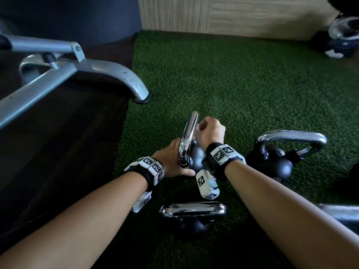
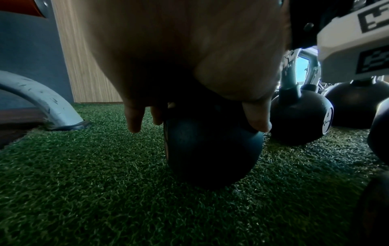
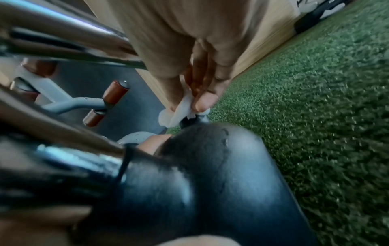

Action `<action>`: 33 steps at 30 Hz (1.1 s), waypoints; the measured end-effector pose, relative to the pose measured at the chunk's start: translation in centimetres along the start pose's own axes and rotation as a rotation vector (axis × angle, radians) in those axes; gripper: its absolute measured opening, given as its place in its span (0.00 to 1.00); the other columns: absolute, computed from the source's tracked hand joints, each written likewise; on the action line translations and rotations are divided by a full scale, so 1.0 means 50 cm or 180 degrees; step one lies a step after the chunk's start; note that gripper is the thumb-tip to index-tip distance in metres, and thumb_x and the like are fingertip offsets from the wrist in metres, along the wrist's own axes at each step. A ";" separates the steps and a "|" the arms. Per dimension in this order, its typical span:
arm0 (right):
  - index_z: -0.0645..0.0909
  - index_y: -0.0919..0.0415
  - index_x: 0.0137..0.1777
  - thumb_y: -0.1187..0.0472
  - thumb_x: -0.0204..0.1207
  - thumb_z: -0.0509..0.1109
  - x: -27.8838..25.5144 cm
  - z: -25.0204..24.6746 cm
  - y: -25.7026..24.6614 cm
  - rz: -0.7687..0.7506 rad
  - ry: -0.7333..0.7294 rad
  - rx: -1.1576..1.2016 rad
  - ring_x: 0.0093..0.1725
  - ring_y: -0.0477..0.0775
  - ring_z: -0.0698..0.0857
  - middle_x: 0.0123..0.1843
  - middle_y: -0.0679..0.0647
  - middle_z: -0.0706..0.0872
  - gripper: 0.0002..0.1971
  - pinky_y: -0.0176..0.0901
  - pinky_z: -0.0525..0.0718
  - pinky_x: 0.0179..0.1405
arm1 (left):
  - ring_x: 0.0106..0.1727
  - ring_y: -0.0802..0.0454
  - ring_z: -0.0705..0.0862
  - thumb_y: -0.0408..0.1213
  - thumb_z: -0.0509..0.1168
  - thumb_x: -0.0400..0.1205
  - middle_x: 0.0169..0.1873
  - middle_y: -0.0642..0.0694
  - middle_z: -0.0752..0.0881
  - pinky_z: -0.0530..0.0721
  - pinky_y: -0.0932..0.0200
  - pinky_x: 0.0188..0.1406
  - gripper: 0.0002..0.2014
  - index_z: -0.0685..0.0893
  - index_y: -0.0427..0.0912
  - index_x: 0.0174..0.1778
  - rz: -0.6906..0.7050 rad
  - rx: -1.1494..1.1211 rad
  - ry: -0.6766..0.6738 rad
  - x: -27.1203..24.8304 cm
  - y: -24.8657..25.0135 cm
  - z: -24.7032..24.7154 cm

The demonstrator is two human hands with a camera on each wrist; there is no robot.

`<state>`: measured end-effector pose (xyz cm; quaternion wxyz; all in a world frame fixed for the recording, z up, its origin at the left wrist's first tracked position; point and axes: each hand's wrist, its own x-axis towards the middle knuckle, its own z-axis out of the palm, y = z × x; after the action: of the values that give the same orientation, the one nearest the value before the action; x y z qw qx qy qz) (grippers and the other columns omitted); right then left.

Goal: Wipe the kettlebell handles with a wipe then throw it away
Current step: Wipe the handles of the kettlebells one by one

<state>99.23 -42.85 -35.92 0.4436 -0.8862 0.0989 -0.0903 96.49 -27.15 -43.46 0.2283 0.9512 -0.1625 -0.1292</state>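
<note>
1. Pinched between the thumb and fingertips of the right hand, a crumpled white wipe presses against the far leg of the chrome handle, where it meets the black kettlebell; only the right wrist view, blurred as it is, shows the wipe.
2. From the head view, the right hand appears as a curled fist against the far side of the chrome handle, the wipe hidden behind it. The left hand wraps the near base of the handle and the ball of the kettlebell, which stands on green turf. A second kettlebell lies just to the right, a third sits nearer the person, and a grey machine leg plants its foot at the turf's left edge.
3. From the left wrist view, the left hand cups the top of the kettlebell from above, fingers hanging down one side and the thumb down the other. This low angle shows the ball resting on the turf, with the second kettlebell close behind it and a wood-panelled wall beyond. The handle is out of sight here.
</note>
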 end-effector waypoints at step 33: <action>0.90 0.58 0.62 0.67 0.81 0.74 -0.010 -0.189 -0.053 -0.1487 -0.1172 -0.2307 0.54 0.58 0.90 0.54 0.57 0.91 0.12 0.51 0.88 0.60 | 0.64 0.54 0.88 0.59 0.64 0.85 0.72 0.60 0.86 0.84 0.52 0.62 0.28 0.69 0.72 0.83 0.0532 0.1116 0.0661 -0.091 0.074 -0.273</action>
<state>96.65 -48.42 -28.28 0.0835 -0.9838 -0.1583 0.0113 95.77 -23.21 -29.14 0.0849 0.9678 -0.2363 0.0190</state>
